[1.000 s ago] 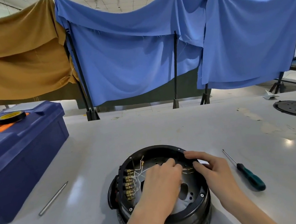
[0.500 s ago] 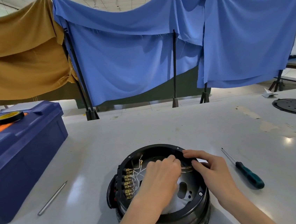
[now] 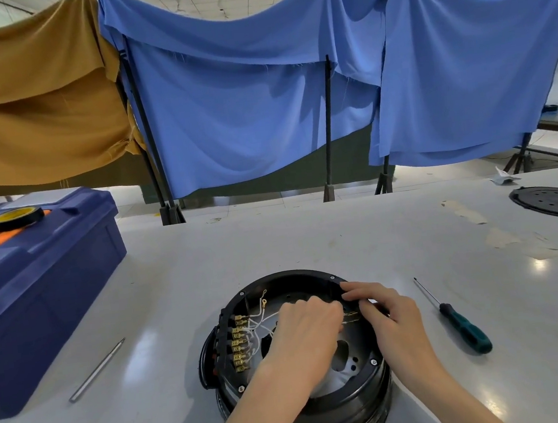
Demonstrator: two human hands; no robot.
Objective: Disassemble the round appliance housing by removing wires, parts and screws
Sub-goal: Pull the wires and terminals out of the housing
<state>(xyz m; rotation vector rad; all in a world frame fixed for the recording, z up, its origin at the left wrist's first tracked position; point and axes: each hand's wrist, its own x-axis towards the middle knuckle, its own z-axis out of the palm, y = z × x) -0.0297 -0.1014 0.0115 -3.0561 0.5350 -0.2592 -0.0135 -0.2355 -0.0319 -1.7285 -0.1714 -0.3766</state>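
The black round appliance housing (image 3: 288,276) lies open side up on the white table, near the front edge. White wires with brass terminals (image 3: 244,335) run to a black terminal strip on its left inner wall. My left hand (image 3: 304,332) reaches into the housing with fingers curled down. Its fingertips are hidden, at two thin brass-tipped wires (image 3: 350,317) on the right inner side. My right hand (image 3: 393,316) grips the housing's right rear rim, fingers curled over the edge.
A green-handled screwdriver (image 3: 463,328) lies right of the housing. A thin metal rod (image 3: 96,370) lies to its left. A blue toolbox (image 3: 44,284) with a tape roll (image 3: 16,216) stands far left. A black round cover (image 3: 555,203) sits far right.
My left hand has crept slightly toward the right rear inside the housing. The right hand stays on the rim. Nothing has come off.
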